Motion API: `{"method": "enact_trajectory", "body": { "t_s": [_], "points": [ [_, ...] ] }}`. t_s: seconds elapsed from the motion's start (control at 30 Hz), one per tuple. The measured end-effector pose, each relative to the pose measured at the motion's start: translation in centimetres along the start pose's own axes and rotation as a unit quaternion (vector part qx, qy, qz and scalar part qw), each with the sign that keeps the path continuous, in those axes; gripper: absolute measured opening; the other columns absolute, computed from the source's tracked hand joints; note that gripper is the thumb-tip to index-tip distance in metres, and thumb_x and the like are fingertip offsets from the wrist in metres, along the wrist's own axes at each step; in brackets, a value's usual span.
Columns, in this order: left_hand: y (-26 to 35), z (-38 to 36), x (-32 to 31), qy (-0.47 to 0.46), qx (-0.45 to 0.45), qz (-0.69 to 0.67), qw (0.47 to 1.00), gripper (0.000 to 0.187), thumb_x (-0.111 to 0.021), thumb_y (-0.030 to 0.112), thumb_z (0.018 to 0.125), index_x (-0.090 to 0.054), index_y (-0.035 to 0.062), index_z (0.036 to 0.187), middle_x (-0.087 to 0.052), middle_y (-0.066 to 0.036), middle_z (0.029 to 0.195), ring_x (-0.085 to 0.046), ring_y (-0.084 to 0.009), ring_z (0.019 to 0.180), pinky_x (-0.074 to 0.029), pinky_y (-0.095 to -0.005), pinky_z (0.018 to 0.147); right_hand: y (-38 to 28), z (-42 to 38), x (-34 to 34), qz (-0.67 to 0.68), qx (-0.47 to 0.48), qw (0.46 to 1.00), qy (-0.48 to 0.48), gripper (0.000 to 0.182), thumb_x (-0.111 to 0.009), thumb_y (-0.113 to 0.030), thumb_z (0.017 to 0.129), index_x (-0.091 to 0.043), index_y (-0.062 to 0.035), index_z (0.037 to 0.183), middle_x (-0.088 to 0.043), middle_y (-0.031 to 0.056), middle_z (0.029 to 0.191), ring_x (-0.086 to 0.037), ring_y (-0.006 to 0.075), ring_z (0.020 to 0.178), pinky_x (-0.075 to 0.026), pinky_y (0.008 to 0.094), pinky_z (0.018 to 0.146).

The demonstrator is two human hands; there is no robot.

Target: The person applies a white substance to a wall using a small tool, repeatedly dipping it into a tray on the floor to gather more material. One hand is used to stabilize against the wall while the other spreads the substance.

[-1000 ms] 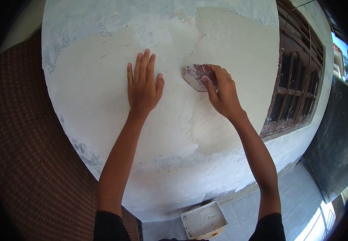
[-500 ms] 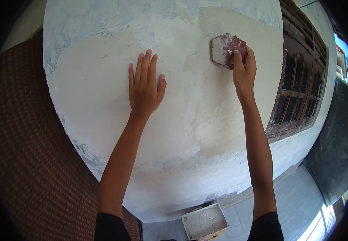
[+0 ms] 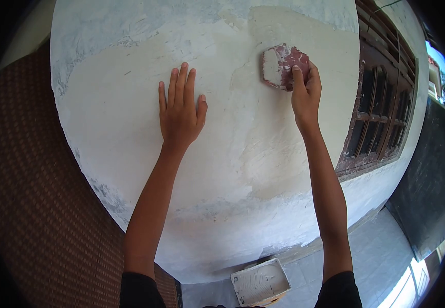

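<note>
My right hand (image 3: 307,92) holds a flat, roughly hexagonal reddish-brown piece (image 3: 297,60) by its right edge, thumb on top. Pale putty smears cover much of the piece's left part. It lies against or very close to the putty-coated wall (image 3: 207,169); the exact contact is hidden. To the left, my left hand (image 3: 180,113) rests flat on the same wall, fingers stretched upward and thumb apart. Around both hands the wall shows cream patches, rough streaks and bluish-white areas.
At the wall's foot stands a tray (image 3: 235,287) with whitish putty in it, on the grey floor (image 3: 309,272). A brown-framed window (image 3: 373,123) is on the right, near a dark sheet (image 3: 417,179). Brown woven-looking matting (image 3: 43,169) runs along the left.
The whole view has shifted slightly, so wall and hands appear a little further left. My right hand and its piece have moved slightly left; my left hand stays flat on the wall.
</note>
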State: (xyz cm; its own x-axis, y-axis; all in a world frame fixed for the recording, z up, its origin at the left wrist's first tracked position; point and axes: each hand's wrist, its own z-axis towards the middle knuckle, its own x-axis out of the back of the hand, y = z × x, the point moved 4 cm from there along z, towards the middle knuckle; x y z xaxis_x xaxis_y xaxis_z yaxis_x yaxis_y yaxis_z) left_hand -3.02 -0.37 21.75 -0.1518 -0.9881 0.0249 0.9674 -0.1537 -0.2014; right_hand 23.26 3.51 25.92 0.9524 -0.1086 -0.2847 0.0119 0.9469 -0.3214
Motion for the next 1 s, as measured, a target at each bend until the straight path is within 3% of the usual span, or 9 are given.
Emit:
{"method": "enact_trajectory", "body": {
  "t_s": [0.13, 0.2, 0.33, 0.47, 0.53, 0.6, 0.73, 0.87, 1.0],
  "points": [
    [-0.1, -0.2, 0.0, -0.01, -0.005, 0.007, 1.0, 0.057, -0.049, 0.022, 0.095, -0.035, 0.0095, 0.149, -0.033, -0.009, 0.157, -0.028, -0.0278, 0.146, -0.017, -0.0526, 0.119, 0.2, -1.9, -2.2, -0.123, 0.087, 0.983, -0.104, 0.035, -0.054, -0.013, 0.098, -0.051, 0.005, 0.127, -0.068, 0.014, 0.101, -0.065, 0.0173, 0.09, -0.051, 0.0307, 0.08],
    [0.0, -0.6, 0.0, -0.018, -0.004, 0.013, 1.0, 0.058, -0.049, 0.022, 0.095, -0.034, 0.0099, 0.15, -0.032, -0.008, 0.158, -0.028, -0.0275, 0.147, -0.017, -0.0526, 0.119, 1.9, 0.0, 0.0, -0.079, -0.023, 0.996, -0.021, 0.035, -0.054, -0.012, 0.098, -0.051, 0.0059, 0.127, -0.068, 0.0133, 0.102, -0.065, 0.0179, 0.089, -0.051, 0.0313, 0.08],
    [0.2, -0.8, 0.0, -0.028, 0.007, 0.025, 0.999, 0.059, -0.049, 0.023, 0.095, -0.033, 0.0106, 0.151, -0.032, -0.008, 0.158, -0.027, -0.0267, 0.147, -0.015, -0.0526, 0.12, 1.1, 1.0, 2.6, 0.006, -0.054, 0.996, 0.075, 0.036, -0.05, -0.015, 0.101, -0.048, 0.0039, 0.132, -0.064, 0.0085, 0.102, -0.061, 0.0099, 0.088, -0.051, 0.0259, 0.074],
    [0.2, -1.0, -0.1, -0.028, 0.004, 0.028, 0.999, 0.059, -0.048, 0.023, 0.096, -0.033, 0.0106, 0.152, -0.032, -0.008, 0.158, -0.027, -0.0269, 0.147, -0.015, -0.0529, 0.12, -0.1, -1.8, -0.9, -0.067, 0.057, 0.992, -0.085, 0.037, -0.055, -0.014, 0.099, -0.05, 0.0048, 0.131, -0.066, 0.0125, 0.104, -0.063, 0.0136, 0.09, -0.051, 0.0285, 0.078],
    [0.2, -1.1, 0.0, -0.031, 0.002, 0.031, 0.999, 0.06, -0.048, 0.023, 0.096, -0.032, 0.0108, 0.152, -0.031, -0.008, 0.159, -0.027, -0.027, 0.147, -0.015, -0.053, 0.12, 0.3, -2.2, -1.2, -0.123, 0.09, 0.983, -0.099, 0.037, -0.055, -0.012, 0.098, -0.05, 0.0052, 0.13, -0.067, 0.0139, 0.103, -0.064, 0.0162, 0.092, -0.051, 0.0306, 0.081],
    [0.2, -1.5, 0.0, -0.035, 0.0, 0.035, 0.999, 0.06, -0.047, 0.024, 0.096, -0.032, 0.0108, 0.153, -0.031, -0.008, 0.159, -0.027, -0.0271, 0.147, -0.015, -0.053, 0.12, 2.3, -0.7, 0.8, -0.072, -0.039, 0.996, -0.018, 0.035, -0.054, -0.012, 0.098, -0.051, 0.0059, 0.128, -0.066, 0.0143, 0.106, -0.064, 0.0165, 0.092, -0.051, 0.0309, 0.082],
    [0.5, -2.2, -0.1, -0.042, 0.011, 0.041, 0.998, 0.06, -0.047, 0.024, 0.096, -0.031, 0.0105, 0.153, -0.031, -0.008, 0.159, -0.027, -0.0271, 0.147, -0.015, -0.0529, 0.12, 2.1, 0.0, 3.5, 0.044, -0.056, 0.992, 0.102, 0.034, -0.052, -0.014, 0.1, -0.051, 0.0052, 0.128, -0.063, 0.0103, 0.106, -0.061, 0.0118, 0.088, -0.051, 0.0261, 0.076],
    [0.5, -2.4, -0.3, -0.05, 0.015, 0.044, 0.998, 0.061, -0.048, 0.025, 0.096, -0.031, 0.0103, 0.153, -0.031, -0.007, 0.159, -0.026, -0.0271, 0.148, -0.015, -0.053, 0.12, 0.3, -3.0, -0.2, -0.115, 0.057, 0.989, -0.068, 0.034, -0.055, -0.014, 0.098, -0.051, 0.0048, 0.127, -0.065, 0.0158, 0.114, -0.064, 0.0199, 0.1, -0.05, 0.0341, 0.088],
    [0.6, -2.7, -0.1, -0.048, 0.012, 0.04, 0.998, 0.062, -0.048, 0.024, 0.096, -0.03, 0.0102, 0.153, -0.031, -0.007, 0.159, -0.026, -0.0271, 0.148, -0.015, -0.053, 0.12, 2.1, -1.1, 2.4, -0.067, -0.035, 0.995, 0.07, 0.035, -0.054, -0.014, 0.098, -0.051, 0.0058, 0.128, -0.066, 0.0141, 0.107, -0.064, 0.0175, 0.094, -0.051, 0.0291, 0.082]
  ]
}}
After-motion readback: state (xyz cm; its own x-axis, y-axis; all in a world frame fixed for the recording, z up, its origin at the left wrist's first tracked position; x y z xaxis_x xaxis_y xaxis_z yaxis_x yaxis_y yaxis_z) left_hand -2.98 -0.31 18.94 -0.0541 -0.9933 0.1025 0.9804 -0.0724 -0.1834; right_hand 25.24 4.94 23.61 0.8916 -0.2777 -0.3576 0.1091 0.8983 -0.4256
